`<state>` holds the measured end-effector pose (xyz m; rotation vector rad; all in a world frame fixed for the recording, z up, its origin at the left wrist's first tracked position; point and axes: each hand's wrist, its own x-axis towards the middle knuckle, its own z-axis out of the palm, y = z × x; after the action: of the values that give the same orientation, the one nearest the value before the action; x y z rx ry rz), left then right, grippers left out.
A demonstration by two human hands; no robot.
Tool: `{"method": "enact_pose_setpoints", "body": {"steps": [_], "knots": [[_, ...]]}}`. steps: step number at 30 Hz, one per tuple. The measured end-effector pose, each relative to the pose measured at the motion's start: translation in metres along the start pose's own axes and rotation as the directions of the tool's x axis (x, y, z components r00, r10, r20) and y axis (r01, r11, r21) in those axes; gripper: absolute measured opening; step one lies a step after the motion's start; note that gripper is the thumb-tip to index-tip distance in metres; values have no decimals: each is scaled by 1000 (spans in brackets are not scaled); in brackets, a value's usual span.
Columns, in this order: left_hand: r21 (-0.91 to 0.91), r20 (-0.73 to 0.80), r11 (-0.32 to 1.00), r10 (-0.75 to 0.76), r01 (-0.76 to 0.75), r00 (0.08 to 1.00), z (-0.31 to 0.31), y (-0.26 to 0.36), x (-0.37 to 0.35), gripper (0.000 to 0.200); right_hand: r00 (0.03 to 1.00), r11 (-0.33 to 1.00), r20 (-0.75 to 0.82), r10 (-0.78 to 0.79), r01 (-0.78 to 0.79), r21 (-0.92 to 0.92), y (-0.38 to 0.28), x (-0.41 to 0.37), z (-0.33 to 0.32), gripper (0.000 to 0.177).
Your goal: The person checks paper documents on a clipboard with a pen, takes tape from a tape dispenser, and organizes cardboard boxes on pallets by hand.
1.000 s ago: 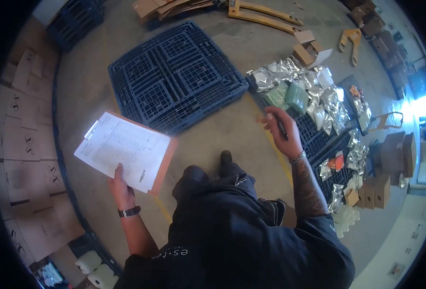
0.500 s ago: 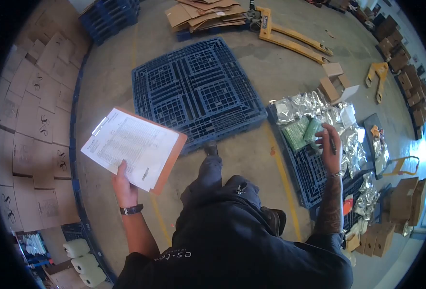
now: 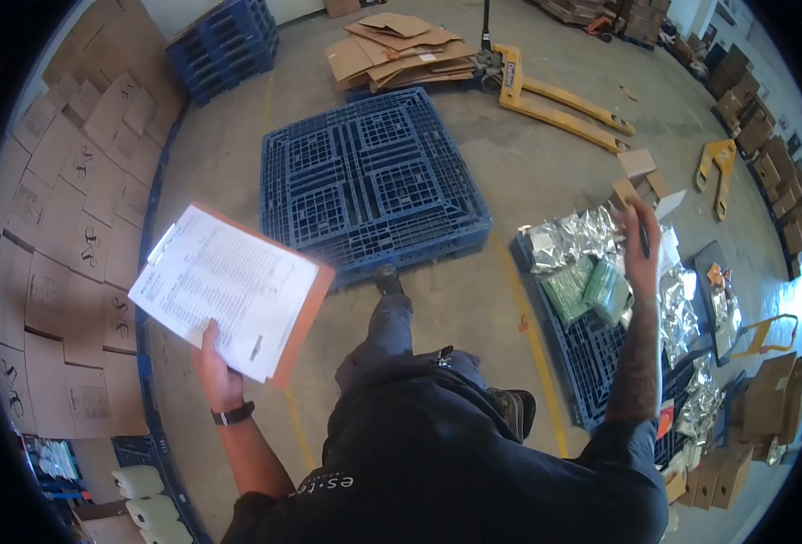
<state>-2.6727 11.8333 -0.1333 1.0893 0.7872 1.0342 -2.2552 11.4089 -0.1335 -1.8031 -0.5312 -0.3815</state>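
Note:
My left hand (image 3: pixel 217 372) grips the lower edge of a brown clipboard (image 3: pixel 303 328), its thumb on top of a printed sheet (image 3: pixel 224 286). A metal clip holds the paper at the far left corner. Out to the right, my right hand (image 3: pixel 637 258) is raised with a dark pen (image 3: pixel 645 239) held among its fingers. It appears above silver foil bags (image 3: pixel 571 241) and beside two green wrapped bundles (image 3: pixel 606 292). These goods rest on a blue pallet (image 3: pixel 591 355). Whether the hand touches any bag cannot be made out.
Ahead lies a blue plastic pallet (image 3: pixel 364 172). Behind it are flattened cardboard (image 3: pixel 401 54) and a yellow pallet jack (image 3: pixel 559 113). Stacked cartons (image 3: pixel 70 308) line the left. An open carton (image 3: pixel 637 165) stands beyond the foil bags. A yellow-handled cart (image 3: pixel 763 335) is at right.
My right hand has moved forward, from over the green bundles to over the foil bags, pen still in it. The clipboard has shifted slightly left, and the view has tipped up a little.

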Motion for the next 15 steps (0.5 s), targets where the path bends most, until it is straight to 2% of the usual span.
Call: {"method": "enact_pose_setpoints", "body": {"steps": [2, 4, 6, 8, 10, 12, 14, 15], "knots": [[17, -49, 1000, -2, 3, 999, -29, -17, -44, 48, 993, 999, 113, -29, 26, 24, -11, -4, 23, 25], [41, -111, 999, -14, 19, 994, -52, -33, -77, 48, 964, 974, 232, 127, -165, 153, -3, -6, 82, 23], [55, -171, 997, -43, 53, 984, -69, -50, -90, 47, 950, 992, 313, 22, -59, 110, 36, -28, 156, 19], [7, -201, 984, -173, 178, 964, -86, -64, -97, 46, 871, 953, 420, -257, 301, -41, 41, -66, 219, 16], [17, -244, 974, -214, 225, 946, -96, -88, -75, 44, 818, 1000, 575, -5, -3, 13, 49, -107, 282, 19], [33, -243, 953, -286, 303, 927, -100, -103, -47, 44, 612, 966, 750, 251, -211, -151, 57, -134, 325, 25], [62, -262, 937, -318, 345, 911, -105, -115, -9, 44, 600, 989, 800, 28, 99, -110, 128, -171, 386, 29], [92, -280, 926, -330, 367, 902, -112, -123, 10, 44, 592, 988, 805, 49, 88, -125, 135, -172, 410, 29]]}}
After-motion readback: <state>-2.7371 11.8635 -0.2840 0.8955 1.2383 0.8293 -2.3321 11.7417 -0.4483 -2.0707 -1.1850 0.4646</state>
